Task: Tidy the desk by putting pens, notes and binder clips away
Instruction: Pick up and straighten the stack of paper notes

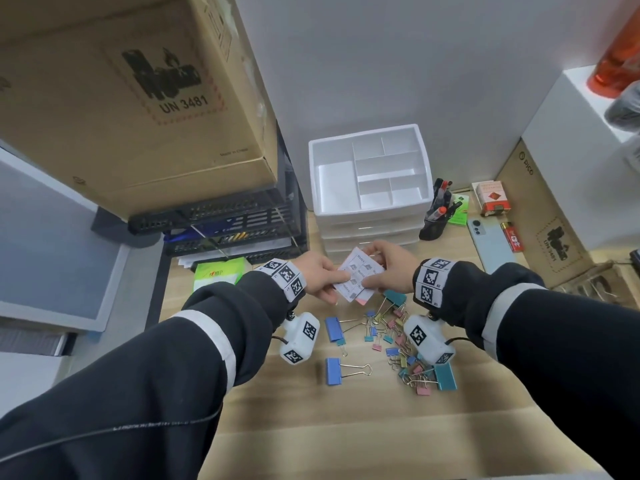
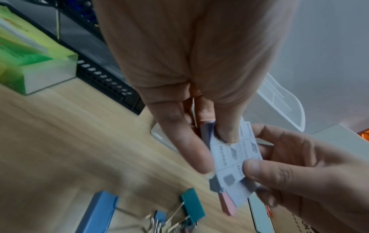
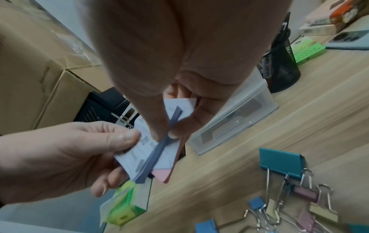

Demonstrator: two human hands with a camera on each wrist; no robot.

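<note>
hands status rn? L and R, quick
Left hand: pinching the notes pad at its left edge.
Right hand: pinching the same notes pad from the right.

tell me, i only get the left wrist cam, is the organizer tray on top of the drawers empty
Observer: From the head view, the white tray shows only bare compartments.
Operator: any pens left lying on the desk
Observer: None that I can see; pens stand in the black mesh cup right of the drawers.
Operator: how many colours in the notes stack
Observer: The right wrist view shows the notes as white printed pads, a blue-grey layer and pink beneath, pinched between left hand and right hand.
</note>
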